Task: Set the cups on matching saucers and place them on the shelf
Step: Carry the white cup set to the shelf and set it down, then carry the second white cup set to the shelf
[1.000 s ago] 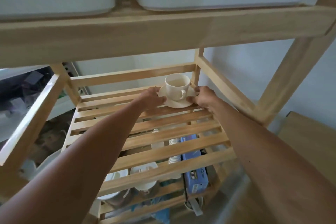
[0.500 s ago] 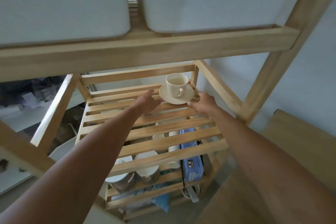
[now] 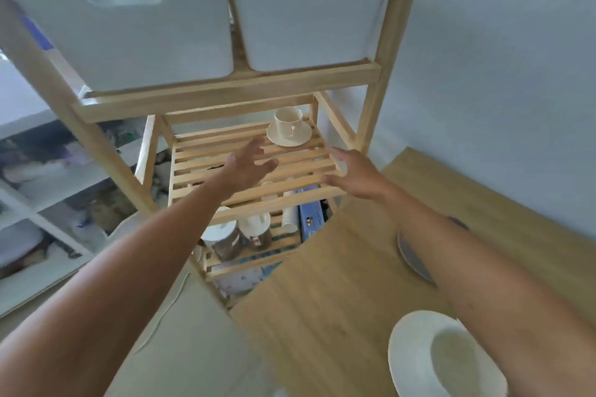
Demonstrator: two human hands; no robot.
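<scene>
While the cream cup (image 3: 288, 120) is sitting upright on its saucer (image 3: 289, 135) at the shelf's (image 3: 251, 200) back right corner, we are holding both hands apart from it. Our left hand (image 3: 246, 165) and right hand (image 3: 356, 172) are hovering empty, fingers spread wide, beside the worktop (image 3: 338, 267).

No text, brand or number can be read in this view. The blue box (image 3: 312, 215) on the lowest level of the wooden shelf (image 3: 225, 97), at about 6 o'clock from the cup (image 3: 288, 122), has a small dark and white mark on its front (maybe a logo), but it is too blurred to read. The brown jars (image 3: 240, 237) beside it show pale patches like labels, also not readable.
</scene>
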